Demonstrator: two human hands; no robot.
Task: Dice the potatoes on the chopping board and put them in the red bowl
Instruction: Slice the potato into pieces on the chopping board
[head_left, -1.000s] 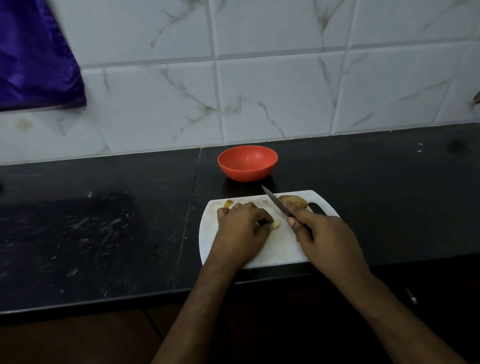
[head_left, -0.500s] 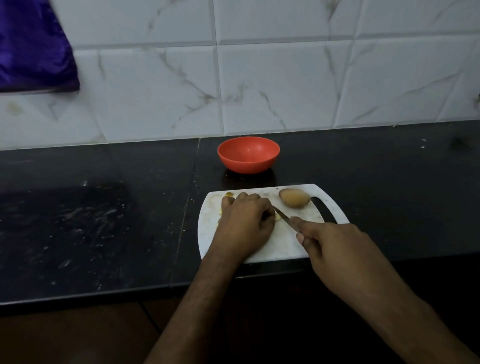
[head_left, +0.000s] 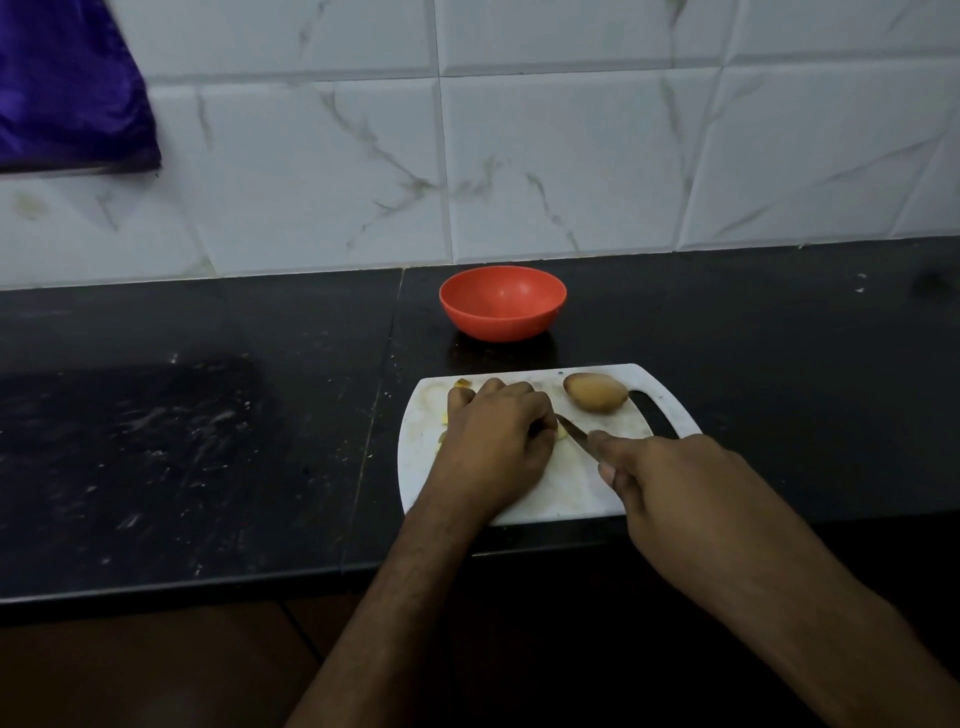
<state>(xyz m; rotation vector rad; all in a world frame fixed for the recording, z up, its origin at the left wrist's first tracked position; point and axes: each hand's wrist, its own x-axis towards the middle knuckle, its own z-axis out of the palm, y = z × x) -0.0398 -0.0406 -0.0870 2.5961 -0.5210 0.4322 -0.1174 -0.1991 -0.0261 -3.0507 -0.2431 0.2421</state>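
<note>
Curling over pale potato pieces (head_left: 445, 418) at frame centre, the left hand (head_left: 496, 444) pins them to a smooth white plastic chopping board (head_left: 566, 493), while the right hand (head_left: 675, 488) grips a slim steel knife (head_left: 571, 431). One whole brown potato (head_left: 595, 392) lies on the board's far side; the round glossy red bowl (head_left: 502, 301) sits just behind on the scuffed black stone counter (head_left: 208, 441), below veined white tiles (head_left: 561, 156) and purple cloth (head_left: 67, 88) at upper left.

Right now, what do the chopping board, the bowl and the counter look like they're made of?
Chopping board: likely white plastic, matte, with a cut-out handle slot and faint stains.
Red bowl: probably plastic, smooth with a soft sheen, evenly coloured.
Countertop: looks like polished black stone, perhaps granite; it mirrors the bowl faintly and shows a seam and pale smears.
</note>
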